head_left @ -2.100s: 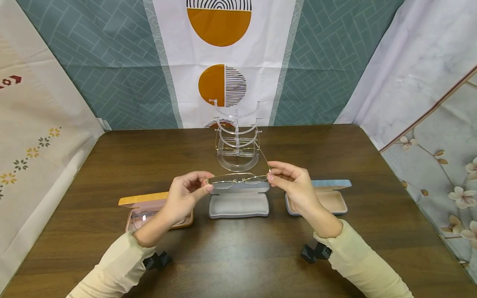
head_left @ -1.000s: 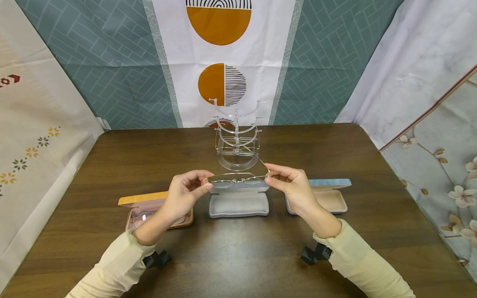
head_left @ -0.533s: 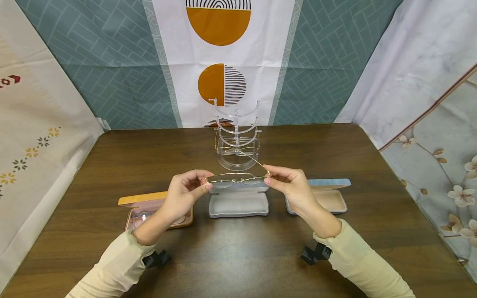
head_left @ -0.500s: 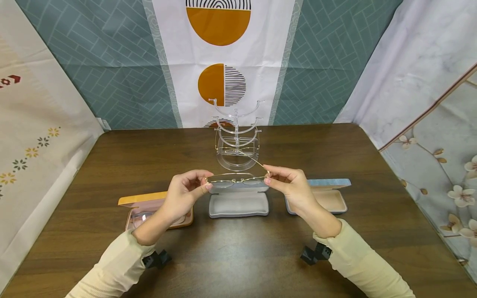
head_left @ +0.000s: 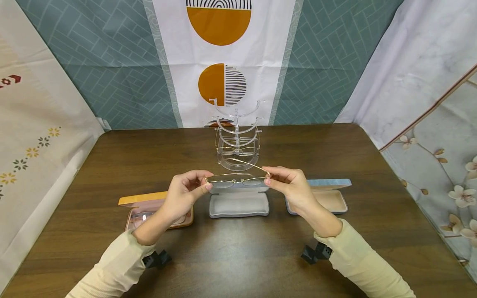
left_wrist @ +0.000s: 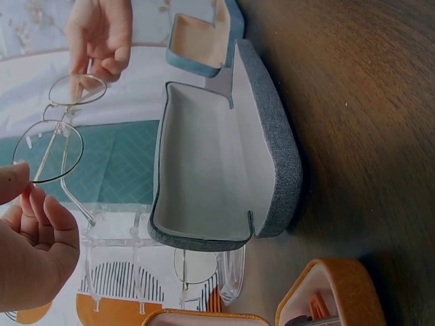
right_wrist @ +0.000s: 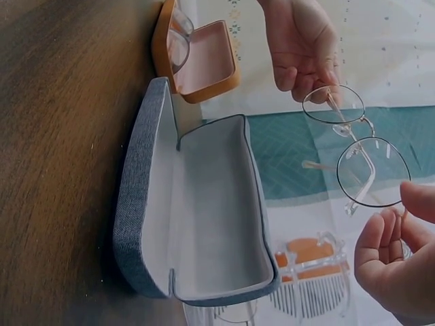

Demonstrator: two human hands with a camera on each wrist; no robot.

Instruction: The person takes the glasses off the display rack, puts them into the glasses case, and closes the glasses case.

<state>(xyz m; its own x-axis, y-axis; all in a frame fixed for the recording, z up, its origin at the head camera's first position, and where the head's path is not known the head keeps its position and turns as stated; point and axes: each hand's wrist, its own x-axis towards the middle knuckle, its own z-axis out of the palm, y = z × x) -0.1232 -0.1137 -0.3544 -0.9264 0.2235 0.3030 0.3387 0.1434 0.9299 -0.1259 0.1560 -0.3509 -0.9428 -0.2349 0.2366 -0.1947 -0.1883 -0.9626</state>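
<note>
Glasses [head_left: 238, 181] btwn hands [head_left: 185, 188] [head_left: 291, 185], R-side temple [head_left: 246, 162] folded further in

A: Glasses [head_left: 238, 181]?
B: Thin shiny metal, lenses [right_wrist: 374, 171] smooth and clear.
A: Middle case [right_wrist: 139, 197]?
B: Rough, woven-cloth look outside; smooth matt lining [right_wrist: 221, 210].
A: Stand [head_left: 237, 132]?
B: Clear plastic, glossy.
A: Table [head_left: 238, 265]?
B: Wood grain, smooth, slight gloss.
A: Backdrop [head_left: 112, 74]?
B: Printed cloth, matt, creased.
A: Sleeves [head_left: 115, 265]?
B: Matt cloth, finely ribbed.
</note>
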